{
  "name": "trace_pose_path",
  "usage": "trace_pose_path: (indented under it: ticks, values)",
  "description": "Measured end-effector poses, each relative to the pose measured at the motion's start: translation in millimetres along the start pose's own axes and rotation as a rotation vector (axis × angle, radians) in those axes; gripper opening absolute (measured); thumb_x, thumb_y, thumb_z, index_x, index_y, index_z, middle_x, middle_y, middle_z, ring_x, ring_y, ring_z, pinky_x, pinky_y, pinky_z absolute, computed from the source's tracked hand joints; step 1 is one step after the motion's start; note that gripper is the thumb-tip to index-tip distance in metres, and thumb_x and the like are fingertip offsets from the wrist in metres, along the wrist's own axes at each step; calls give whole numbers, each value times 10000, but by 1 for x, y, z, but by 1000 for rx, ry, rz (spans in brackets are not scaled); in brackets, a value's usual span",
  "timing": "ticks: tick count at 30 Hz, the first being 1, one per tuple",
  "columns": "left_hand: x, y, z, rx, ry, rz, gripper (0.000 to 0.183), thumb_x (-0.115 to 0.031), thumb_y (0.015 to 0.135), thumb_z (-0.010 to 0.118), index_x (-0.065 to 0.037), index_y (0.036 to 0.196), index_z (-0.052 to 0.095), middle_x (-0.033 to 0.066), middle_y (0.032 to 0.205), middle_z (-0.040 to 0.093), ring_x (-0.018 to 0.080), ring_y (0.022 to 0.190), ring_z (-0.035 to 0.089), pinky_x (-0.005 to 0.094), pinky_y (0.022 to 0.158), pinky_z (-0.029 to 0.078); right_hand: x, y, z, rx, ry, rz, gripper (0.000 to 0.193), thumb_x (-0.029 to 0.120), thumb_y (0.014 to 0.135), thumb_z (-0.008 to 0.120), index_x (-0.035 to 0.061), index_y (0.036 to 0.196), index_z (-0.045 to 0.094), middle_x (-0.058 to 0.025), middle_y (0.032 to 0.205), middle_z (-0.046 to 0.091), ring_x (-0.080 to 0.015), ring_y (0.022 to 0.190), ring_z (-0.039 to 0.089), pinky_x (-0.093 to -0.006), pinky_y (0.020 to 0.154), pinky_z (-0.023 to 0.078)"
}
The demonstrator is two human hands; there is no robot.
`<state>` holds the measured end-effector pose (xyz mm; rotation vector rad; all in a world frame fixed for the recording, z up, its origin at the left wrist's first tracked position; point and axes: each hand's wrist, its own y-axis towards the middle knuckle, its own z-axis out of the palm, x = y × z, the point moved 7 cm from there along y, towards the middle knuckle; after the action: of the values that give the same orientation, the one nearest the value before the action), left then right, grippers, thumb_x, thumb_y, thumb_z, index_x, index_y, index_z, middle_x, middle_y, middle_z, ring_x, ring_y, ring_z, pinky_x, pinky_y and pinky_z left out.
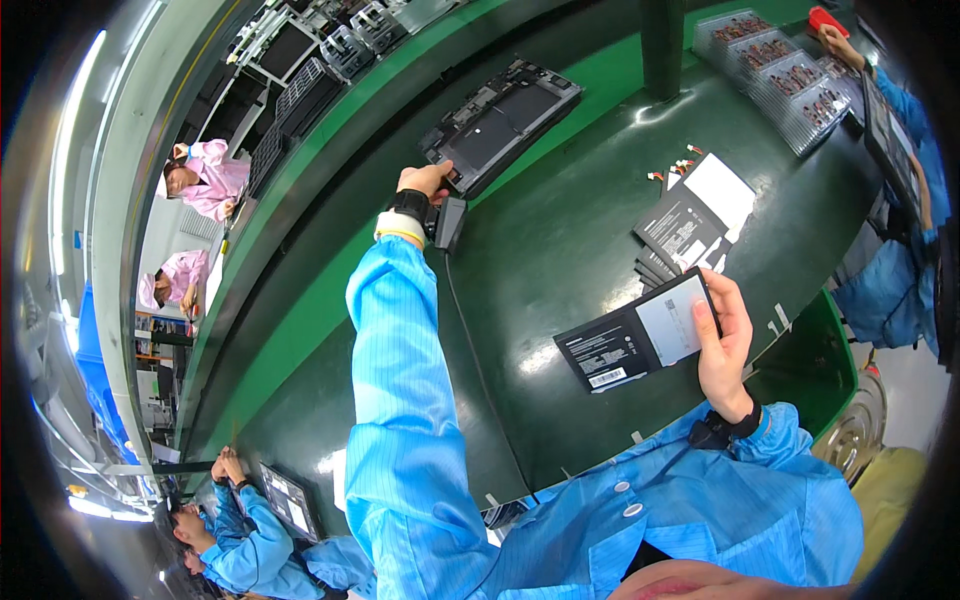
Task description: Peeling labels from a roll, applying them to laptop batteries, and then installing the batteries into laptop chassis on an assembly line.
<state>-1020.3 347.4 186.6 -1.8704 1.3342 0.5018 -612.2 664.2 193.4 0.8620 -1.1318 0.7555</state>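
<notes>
My right hand (pixel 724 345) is closed on a flat battery pack (pixel 612 345), thumb on top, held over the green table. The pack is black with a printed label at its left and a silver-grey panel near my thumb. My left arm stretches far across the table. There my left hand (pixel 425 182) grips the near corner of a dark laptop chassis (pixel 502 122) with exposed internal parts. Beside my left wrist is a black wedge-shaped device (pixel 451 225) with a cable running toward me. Fanned batteries (pixel 685 225) with small red-wired connectors lie beyond my right hand.
Clear plastic trays (pixel 775 75) of small parts stand at the far right, near a post (pixel 662 50). A co-worker's hand (pixel 840 45) holds something red there. A green bin (pixel 805 385) is at the right edge. Another co-worker in blue (pixel 250 540) sits at left.
</notes>
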Motion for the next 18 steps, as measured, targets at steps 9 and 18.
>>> trace_pose_path:
  ticks: [9,18]
  values:
    - [1,40,6,294,345,143,308,-364,1007,631,-105,936,783,29,796,716,111,702,654,284,622,501,2,-3,-2,-23,8,-3,303,48,1048,541,-53,1333,525,-107,1171,692,-126,1088,633,-260,970,467]
    - [3,18,-29,493,-587,171,364,-290,925,595,57,990,683,185,921,730,289,807,717,386,754,558,-5,-2,3,25,46,9,325,7,1023,532,-46,1344,528,-103,1177,688,-123,1091,624,-265,961,470]
